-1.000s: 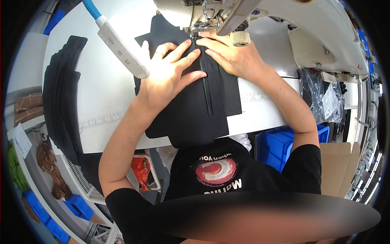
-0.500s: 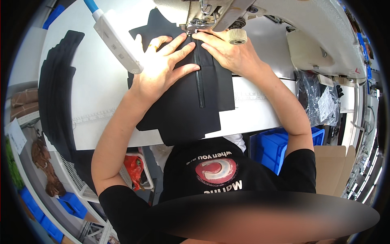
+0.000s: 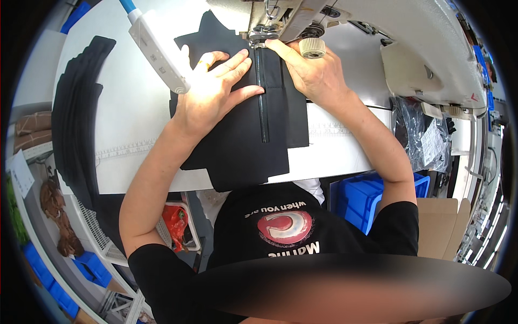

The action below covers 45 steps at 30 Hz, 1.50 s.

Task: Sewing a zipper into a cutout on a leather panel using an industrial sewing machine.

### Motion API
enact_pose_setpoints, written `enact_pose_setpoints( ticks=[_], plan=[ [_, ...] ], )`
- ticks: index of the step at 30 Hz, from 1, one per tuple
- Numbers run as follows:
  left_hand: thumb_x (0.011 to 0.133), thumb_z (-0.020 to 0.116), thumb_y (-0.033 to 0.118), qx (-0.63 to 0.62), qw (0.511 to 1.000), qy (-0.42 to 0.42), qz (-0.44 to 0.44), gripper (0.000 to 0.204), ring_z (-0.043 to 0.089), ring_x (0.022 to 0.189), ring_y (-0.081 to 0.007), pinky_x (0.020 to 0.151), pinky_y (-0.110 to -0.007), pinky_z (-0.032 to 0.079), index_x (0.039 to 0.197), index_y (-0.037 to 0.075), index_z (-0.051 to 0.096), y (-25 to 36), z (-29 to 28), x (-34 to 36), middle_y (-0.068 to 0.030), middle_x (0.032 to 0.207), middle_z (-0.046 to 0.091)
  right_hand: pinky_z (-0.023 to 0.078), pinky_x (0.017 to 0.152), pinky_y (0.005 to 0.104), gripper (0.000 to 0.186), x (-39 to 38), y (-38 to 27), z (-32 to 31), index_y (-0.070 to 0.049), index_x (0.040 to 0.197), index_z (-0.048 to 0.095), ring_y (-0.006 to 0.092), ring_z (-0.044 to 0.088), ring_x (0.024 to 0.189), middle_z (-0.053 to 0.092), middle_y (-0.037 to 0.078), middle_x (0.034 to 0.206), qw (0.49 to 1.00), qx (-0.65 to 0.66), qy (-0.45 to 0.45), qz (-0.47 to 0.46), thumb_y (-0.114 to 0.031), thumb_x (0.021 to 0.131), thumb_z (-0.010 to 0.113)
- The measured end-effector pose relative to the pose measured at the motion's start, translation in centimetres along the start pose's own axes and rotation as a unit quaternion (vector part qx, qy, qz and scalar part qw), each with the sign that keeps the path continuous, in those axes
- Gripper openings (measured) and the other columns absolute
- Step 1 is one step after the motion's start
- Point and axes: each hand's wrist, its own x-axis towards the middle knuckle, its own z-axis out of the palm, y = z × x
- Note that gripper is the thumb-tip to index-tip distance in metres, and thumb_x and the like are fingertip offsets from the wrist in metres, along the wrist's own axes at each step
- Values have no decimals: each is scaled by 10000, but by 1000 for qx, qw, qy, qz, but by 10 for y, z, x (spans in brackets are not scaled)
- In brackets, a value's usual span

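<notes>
A black fabric piece with a lengthwise zipper lies under the presser foot of a sewing machine. My left hand is spread flat on the fabric left of the zipper, a yellow band on one finger and the thumb reaching to the zipper's edge. My right hand is right of the presser foot. One of its fingers stretches out to the foot, while its other fingers are partly hidden behind the machine's ribbed knob.
A stack of black fabric pieces lies at the left of the white table. A white lamp-like device on a blue cable hangs near my left hand. Clear plastic bags sit at right, with a blue bin below the table.
Two right-hand fingers lay on the fabric by the foot; now a single finger points at the foot. My left fingertips have drawn slightly back from the zipper. The fabric has shifted slightly upward.
</notes>
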Motion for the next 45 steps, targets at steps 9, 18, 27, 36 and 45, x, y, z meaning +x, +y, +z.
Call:
enact_pose_setpoints(
  ticks=[9, 18, 27, 36, 45],
  plan=[
    [674, 788, 428, 7, 999, 47, 8, 493, 625, 933, -190, 881, -439, 422, 1021, 86, 709, -3, 6, 0, 33, 1109, 695, 506, 802, 340, 282, -18, 12, 16, -132, 1022, 684, 210, 632, 930, 663, 16, 965, 999, -19, -35, 5, -96, 742, 685],
    [778, 659, 521, -141, 974, -175, 30, 841, 363, 1363, -276, 1056, -504, 325, 1404, 14, 415, 48, -47, -50, -143, 1465, 404, 503, 698, 324, 496, -29, -50, -89, -63, 1192, 618, 201, 624, 792, 628, 100, 906, 979, 148, -115, -82, -69, 698, 665],
    [748, 715, 302, -83, 994, -25, -60, 516, 605, 1040, -221, 1050, -516, 285, 1187, 49, 619, 86, -64, -64, -50, 1164, 635, 453, 549, 295, 183, -20, -82, -87, -32, 952, 669, 178, 560, 589, 615, 45, 759, 967, 243, -74, -9, -40, 771, 695],
    [806, 681, -25, -139, 988, 57, -27, 140, 662, 693, -171, 603, -248, 485, 946, -30, 670, 54, -108, 16, -95, 851, 672, 499, 781, 328, 288, -24, -95, -73, -14, 954, 684, 273, 611, 989, 644, 115, 1063, 987, 105, -116, -41, -40, 671, 634],
    [805, 688, -15, -142, 989, 23, -17, 133, 660, 685, -175, 603, -260, 489, 937, -13, 680, 55, -114, 23, -92, 843, 676, 560, 619, 308, 227, -22, -74, -74, 18, 923, 657, 228, 676, 763, 680, 107, 1012, 982, 187, 8, 9, 27, 697, 661]
  ],
)
